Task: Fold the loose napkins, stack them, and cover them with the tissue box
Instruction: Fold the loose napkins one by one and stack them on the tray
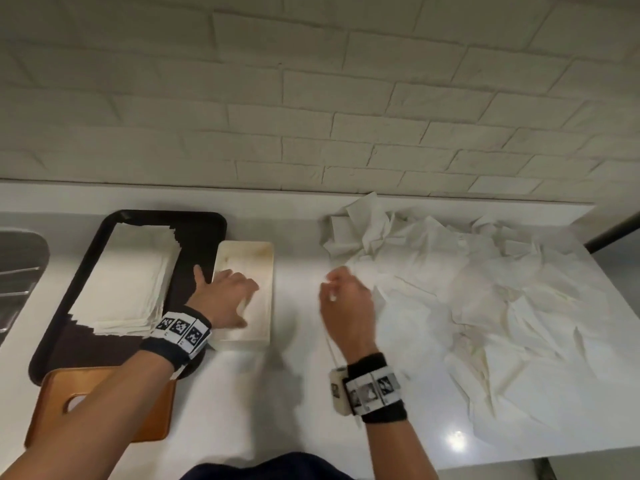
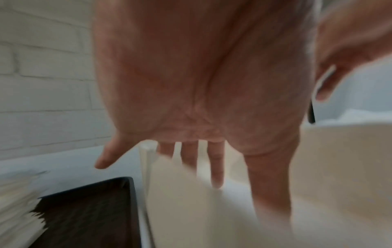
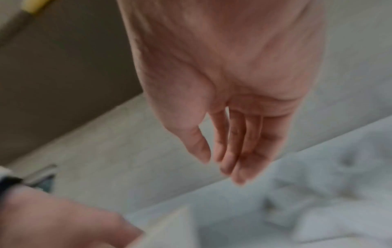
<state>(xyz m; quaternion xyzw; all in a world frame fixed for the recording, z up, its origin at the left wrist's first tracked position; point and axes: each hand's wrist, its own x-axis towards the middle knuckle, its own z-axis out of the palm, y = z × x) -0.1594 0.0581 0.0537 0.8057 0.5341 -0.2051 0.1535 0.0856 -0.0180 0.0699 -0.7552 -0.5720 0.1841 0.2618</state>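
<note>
A stack of folded napkins (image 1: 128, 278) (image 2: 12, 201) lies in a black tray (image 1: 201, 237) (image 2: 95, 209) at the left. Beside the tray is a cream board (image 1: 247, 254) with a folded napkin (image 1: 258, 317) (image 2: 180, 201) on it. My left hand (image 1: 225, 292) (image 2: 191, 156) rests flat on that napkin, fingers straight and thumb spread toward the tray. My right hand (image 1: 343, 292) (image 3: 222, 151) hovers empty over the counter, fingers relaxed, at the near-left edge of the pile of loose napkins (image 1: 467, 289) (image 3: 318, 201). The brown tissue box (image 1: 114, 410), with an oval slot, lies near the tray's front end under my left forearm.
A white brick wall runs along the back of the white counter (image 1: 277, 393). A metal sink (image 1: 17, 271) sits at the far left. The counter ends at its right edge (image 1: 616, 306), just past the loose pile.
</note>
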